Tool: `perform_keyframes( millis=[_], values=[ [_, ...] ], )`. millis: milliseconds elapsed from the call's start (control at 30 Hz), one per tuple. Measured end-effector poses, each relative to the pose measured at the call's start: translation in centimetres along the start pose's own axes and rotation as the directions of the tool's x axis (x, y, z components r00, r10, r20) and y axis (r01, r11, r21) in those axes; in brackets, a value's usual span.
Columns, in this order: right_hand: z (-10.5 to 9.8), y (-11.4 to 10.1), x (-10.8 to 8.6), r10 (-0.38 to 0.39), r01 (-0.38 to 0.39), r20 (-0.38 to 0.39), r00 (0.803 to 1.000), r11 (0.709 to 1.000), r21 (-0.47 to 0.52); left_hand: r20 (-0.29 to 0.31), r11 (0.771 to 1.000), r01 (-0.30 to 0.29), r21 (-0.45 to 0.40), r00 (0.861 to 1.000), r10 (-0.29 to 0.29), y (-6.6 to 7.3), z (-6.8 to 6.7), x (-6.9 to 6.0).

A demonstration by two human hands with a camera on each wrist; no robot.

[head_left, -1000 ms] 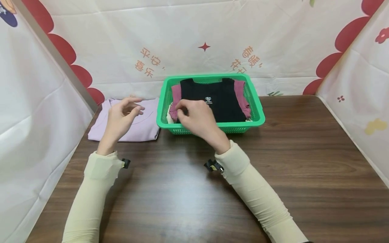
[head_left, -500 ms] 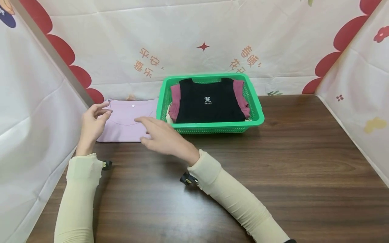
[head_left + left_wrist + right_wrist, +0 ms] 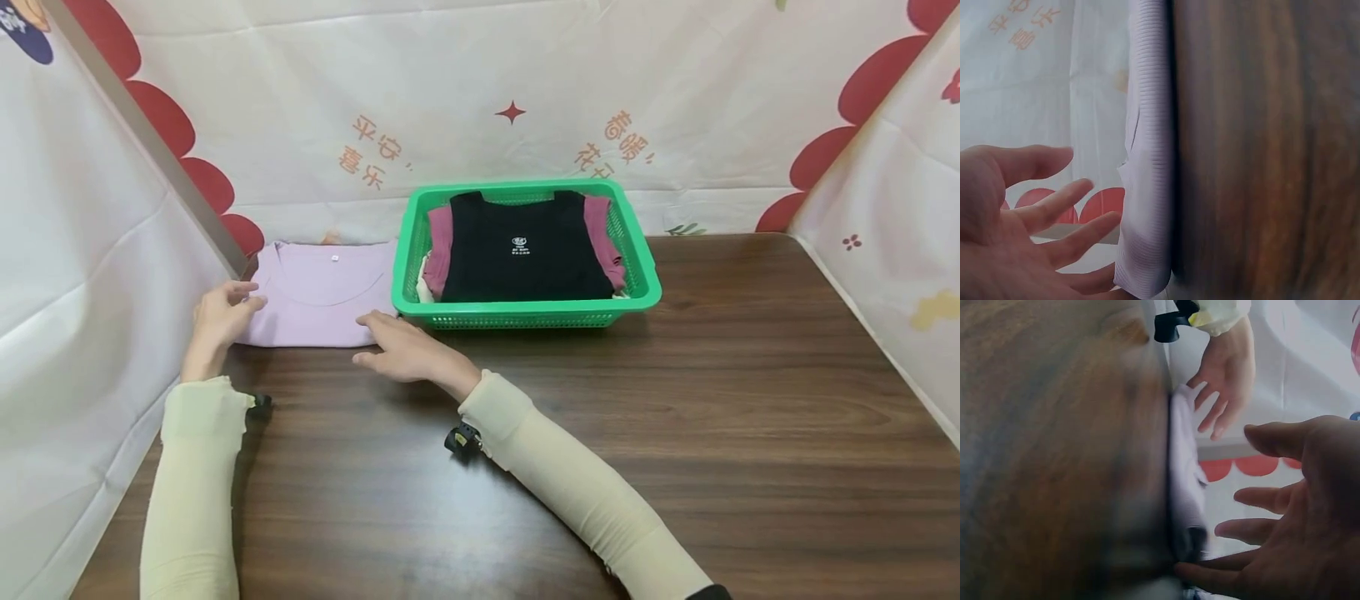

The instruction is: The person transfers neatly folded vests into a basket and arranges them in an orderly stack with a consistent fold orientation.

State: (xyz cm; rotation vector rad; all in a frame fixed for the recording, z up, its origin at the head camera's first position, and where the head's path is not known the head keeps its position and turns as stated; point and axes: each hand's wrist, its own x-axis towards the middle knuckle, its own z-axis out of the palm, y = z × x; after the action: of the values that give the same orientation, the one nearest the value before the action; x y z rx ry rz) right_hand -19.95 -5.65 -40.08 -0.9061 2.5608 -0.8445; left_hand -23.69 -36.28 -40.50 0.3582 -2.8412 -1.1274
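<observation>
A folded lilac shirt [image 3: 322, 287] with a round neckline lies flat at the table's back left. My left hand [image 3: 213, 323] is at its left front corner, fingers spread and loosely bent, holding nothing. At the opposite front corner hovers my right hand [image 3: 411, 350], its fingers extended and thumb apart. The left wrist view has the shirt's ribbed folded edge [image 3: 1150, 156] beside my open fingers [image 3: 1075, 244]; whether the lower fingertips touch it I cannot tell. In the right wrist view the shirt [image 3: 1185, 462] stands between both hands.
Right of the lilac shirt, close against it, stands a green plastic basket [image 3: 525, 307]. Inside lies a folded black shirt [image 3: 525, 267] with pink sleeves, on some cream cloth. A white printed curtain [image 3: 450, 83] borders the brown wooden table [image 3: 712, 400] at the back and sides.
My left hand has moved left and nearer, from over the lilac shirt to its left corner. My right hand has left the basket, moving left and nearer, and its curled fingers have straightened.
</observation>
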Motion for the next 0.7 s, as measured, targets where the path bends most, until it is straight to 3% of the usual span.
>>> perform_keyframes(
  millis=[133, 300, 567, 700],
  values=[
    [0.2, 0.6, 0.4, -0.009, 0.01, -0.011, 1.0, 0.996, 0.09, 0.076, 0.997, 0.052, -0.062, 0.996, -0.048, -0.4, -0.4, 0.1],
    [0.0, 1.0, 0.3, 0.032, -0.031, -0.009, 0.999, 0.992, 0.126, 0.118, 0.996, 0.049, -0.077, 0.992, -0.039, -0.8, -0.9, 0.0],
    [-0.5, 1.0, -0.1, 0.052, -0.05, -0.027, 0.998, 0.996, 0.067, 0.185, 0.998, 0.022, 0.058, 0.982, -0.032, -1.4, -1.9, -0.5],
    [-0.7, 0.9, -0.2, 0.075, -0.072, -0.03, 0.997, 0.993, 0.091, 0.202, 0.993, 0.027, 0.119, 0.978, -0.051, -1.5, -2.4, -0.7]
  ],
)
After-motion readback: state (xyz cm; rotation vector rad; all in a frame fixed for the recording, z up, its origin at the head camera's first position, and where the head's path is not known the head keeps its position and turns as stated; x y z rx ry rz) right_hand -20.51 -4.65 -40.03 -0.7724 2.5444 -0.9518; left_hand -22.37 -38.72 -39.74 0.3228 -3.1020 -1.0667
